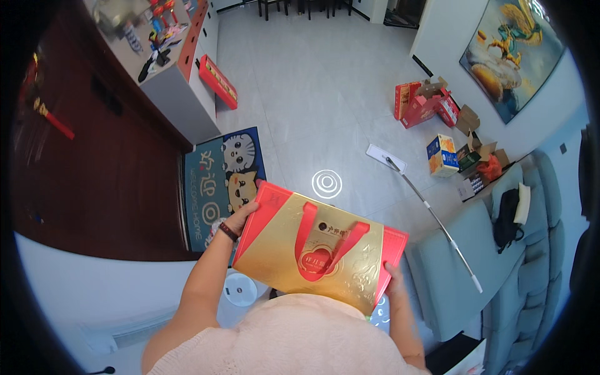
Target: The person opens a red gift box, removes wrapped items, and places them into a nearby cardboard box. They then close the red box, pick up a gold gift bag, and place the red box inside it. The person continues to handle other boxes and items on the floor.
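A large red and gold gift box [276,239] with red ribbon handles [307,234] is held up in front of my body. On its left end, my left hand [241,216] grips the red side near the upper corner. My right hand [393,280] holds the opposite red end, lower down, with the thumb on the front edge. The gold face bears writing and a round red emblem, and it is turned up towards me. Most of my fingers are hidden behind the box.
A doormat [206,187] lies by the dark door [117,164]. A flat mop [424,201] leans on the blue-green sofa [459,262]. Cartons [443,155] and red boxes [419,110] stand along the right wall. Another red box [218,82] leans on the cabinet [178,105]. A round white device [240,289] sits behind my left arm.
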Motion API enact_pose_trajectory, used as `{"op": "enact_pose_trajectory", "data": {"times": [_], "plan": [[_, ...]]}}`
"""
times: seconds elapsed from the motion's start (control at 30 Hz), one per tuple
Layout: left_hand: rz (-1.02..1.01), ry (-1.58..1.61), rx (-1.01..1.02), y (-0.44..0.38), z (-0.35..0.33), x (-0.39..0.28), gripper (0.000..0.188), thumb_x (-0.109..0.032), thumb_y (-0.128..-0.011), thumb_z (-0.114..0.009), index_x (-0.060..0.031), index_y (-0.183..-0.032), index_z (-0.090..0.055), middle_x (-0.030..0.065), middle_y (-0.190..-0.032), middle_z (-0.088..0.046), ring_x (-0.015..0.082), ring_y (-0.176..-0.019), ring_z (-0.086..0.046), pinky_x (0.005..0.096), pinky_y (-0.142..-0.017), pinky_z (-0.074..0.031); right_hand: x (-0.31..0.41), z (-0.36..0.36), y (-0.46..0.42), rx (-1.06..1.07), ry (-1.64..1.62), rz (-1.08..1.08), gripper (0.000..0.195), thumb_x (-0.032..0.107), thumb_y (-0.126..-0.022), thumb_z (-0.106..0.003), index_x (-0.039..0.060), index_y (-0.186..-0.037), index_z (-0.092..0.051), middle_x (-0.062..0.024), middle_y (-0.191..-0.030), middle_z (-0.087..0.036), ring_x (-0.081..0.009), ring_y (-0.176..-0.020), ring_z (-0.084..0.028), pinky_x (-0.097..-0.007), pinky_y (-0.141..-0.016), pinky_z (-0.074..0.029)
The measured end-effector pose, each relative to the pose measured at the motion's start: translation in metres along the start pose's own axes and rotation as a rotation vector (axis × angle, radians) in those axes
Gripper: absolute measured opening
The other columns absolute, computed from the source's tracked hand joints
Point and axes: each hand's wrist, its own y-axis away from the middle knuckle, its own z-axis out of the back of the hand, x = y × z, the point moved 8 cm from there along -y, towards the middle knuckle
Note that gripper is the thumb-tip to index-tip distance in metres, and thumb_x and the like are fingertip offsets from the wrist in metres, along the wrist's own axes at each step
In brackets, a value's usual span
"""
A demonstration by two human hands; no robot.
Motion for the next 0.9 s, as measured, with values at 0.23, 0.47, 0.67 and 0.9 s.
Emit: {"op": "enact_pose_trajectory", "data": {"times": [0.23,0.47,0.67,0.9], "plan": [[-0.227,-0.047,-0.195,0.011,0.021,-0.058,0.085,-0.048,-0.074,-0.068,-0.0054,-0.137,-0.031,0.0102,-0.130,-0.048,0.0209,-0.118,-0.047,0.0348,-0.101,-0.035,0.113,-0.101,-0.073,0.204,0.170,0.148,0.105,0.022,-0.058,-0.077,0.0074,-0.142,-0.016,-0.0113,-0.131,-0.041,-0.0243,-0.122,-0.042,-0.0369,-0.100,-0.035],[-0.421,-1.284,-0.415,-0.022,-0.028,-0.100,0.119,-0.033,-0.051,-0.085,-0.0060,-0.142,-0.014,0.0204,-0.147,-0.012,0.0332,-0.136,-0.016,0.0409,-0.109,-0.020,0.153,-0.133,-0.124,0.277,0.396,0.330,0.110,0.021,-0.060,-0.080,0.0067,-0.143,-0.009,-0.0121,-0.133,-0.037,-0.0239,-0.122,-0.041,-0.0371,-0.101,-0.034],[-0.621,-1.777,-0.401,-0.086,-0.031,-0.081,0.111,-0.037,-0.049,-0.084,-0.0176,-0.139,-0.022,0.0221,-0.145,-0.016,0.0394,-0.134,-0.018,0.0531,-0.106,-0.019,0.167,-0.157,-0.206,0.174,0.675,0.351,0.106,0.022,-0.060,-0.080,0.0071,-0.142,-0.015,-0.0134,-0.131,-0.033,-0.0258,-0.123,-0.035,-0.0388,-0.103,-0.029],[-0.905,-1.617,-0.372,-0.200,-0.007,-0.198,0.074,-0.020,-0.061,-0.076,-0.0141,-0.128,-0.043,0.0201,-0.137,-0.034,0.0357,-0.124,-0.037,0.0513,-0.101,-0.030,0.191,-0.224,-0.284,0.123,1.080,0.524,0.106,0.021,-0.056,-0.080,0.0066,-0.141,-0.018,-0.0163,-0.130,-0.032,-0.0309,-0.119,-0.035,-0.0417,-0.099,-0.031]]}}
